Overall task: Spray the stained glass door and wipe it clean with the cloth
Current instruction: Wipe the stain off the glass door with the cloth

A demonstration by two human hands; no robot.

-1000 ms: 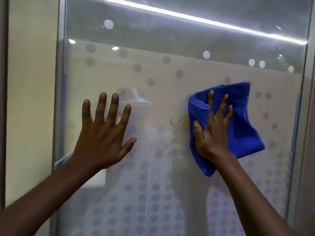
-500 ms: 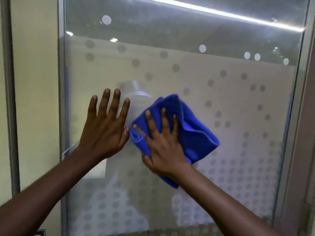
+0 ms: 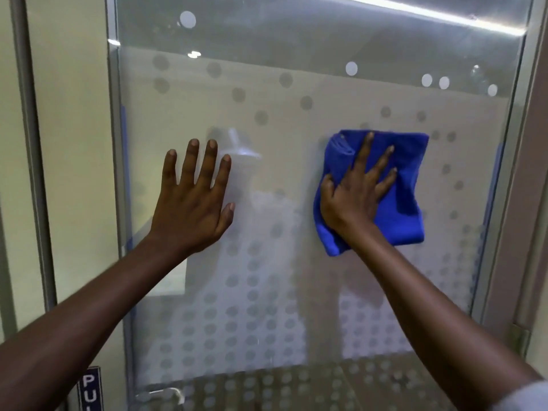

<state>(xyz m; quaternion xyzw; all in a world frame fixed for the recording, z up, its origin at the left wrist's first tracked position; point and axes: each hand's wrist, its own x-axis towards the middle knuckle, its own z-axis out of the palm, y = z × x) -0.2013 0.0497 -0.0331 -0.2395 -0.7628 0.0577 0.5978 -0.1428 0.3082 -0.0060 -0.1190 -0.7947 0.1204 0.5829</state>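
The glass door (image 3: 296, 93) fills the view, frosted with a pattern of grey dots that thickens toward the bottom. My left hand (image 3: 195, 200) lies flat on the glass at centre left, fingers spread, holding nothing. My right hand (image 3: 355, 194) presses a folded blue cloth (image 3: 403, 203) flat against the glass at centre right. No brown stain shows on the glass between the hands. No spray bottle is in view.
A metal frame (image 3: 504, 203) runs down the door's right edge, with a hinge (image 3: 520, 336) low on the right. A cream wall panel (image 3: 74, 143) stands left of the door. A blue sign (image 3: 90, 387) and a door handle (image 3: 166, 394) sit at the bottom left.
My right hand swept the cloth left across the brown stain until it met my left hand, then back to the right. The stain seen a second ago no longer shows. My left hand stayed put.
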